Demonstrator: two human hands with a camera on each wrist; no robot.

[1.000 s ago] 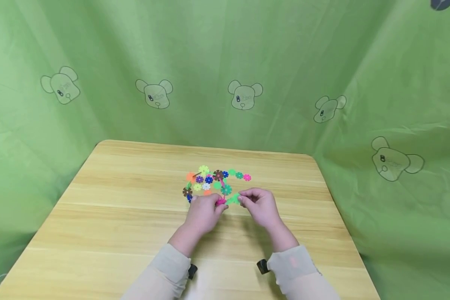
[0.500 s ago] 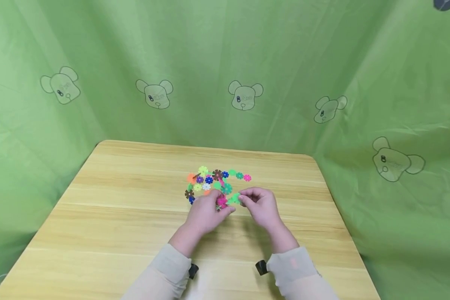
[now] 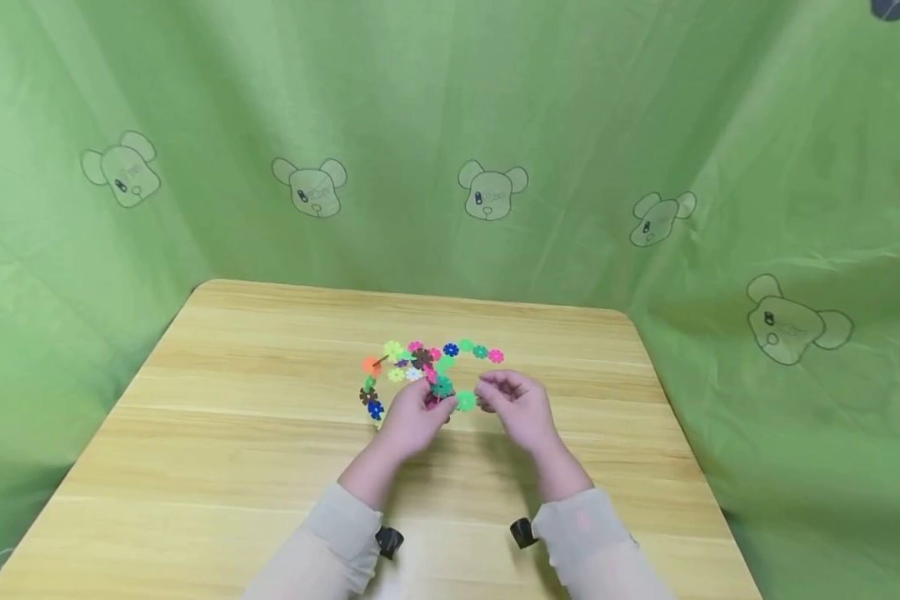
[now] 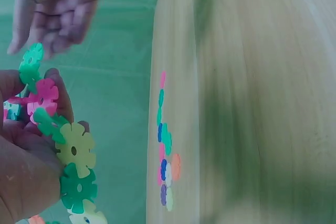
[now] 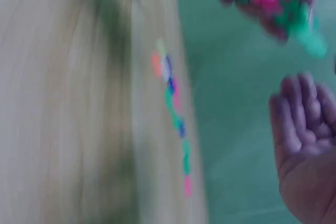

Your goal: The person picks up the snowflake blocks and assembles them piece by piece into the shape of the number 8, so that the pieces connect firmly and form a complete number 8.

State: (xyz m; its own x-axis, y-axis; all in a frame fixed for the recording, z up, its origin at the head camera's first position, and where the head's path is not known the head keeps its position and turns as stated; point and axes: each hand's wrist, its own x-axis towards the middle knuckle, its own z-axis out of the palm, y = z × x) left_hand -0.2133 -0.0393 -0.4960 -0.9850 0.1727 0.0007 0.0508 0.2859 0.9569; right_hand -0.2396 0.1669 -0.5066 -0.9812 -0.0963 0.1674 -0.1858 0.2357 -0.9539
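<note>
My left hand [image 3: 411, 421] pinches a chain of linked, notched plastic snowflake discs near a pink disc [image 4: 43, 97]. The chain loops up and away on the left, through brown, orange, yellow and blue discs. In the left wrist view, a pale yellow disc [image 4: 77, 149] and a green disc [image 4: 79, 187] hang beside the palm. Past my left fingertips sticks out a bright green disc [image 3: 466, 401] at the chain's end. My right hand [image 3: 523, 410] is just right of that disc, apart from it, its fingers loosely bent with nothing between them.
Loose snowflake discs lie on the wooden table [image 3: 270, 467] beyond the hands, among them a pink disc [image 3: 497, 356], a dark blue disc [image 3: 451, 350] and a white disc [image 3: 414, 374]. A green curtain [image 3: 405, 242] with bear-head prints surrounds the table.
My right hand has let go of the green disc and moved slightly off it. My left hand has turned the chain, whose loop has shifted left and nearer.
</note>
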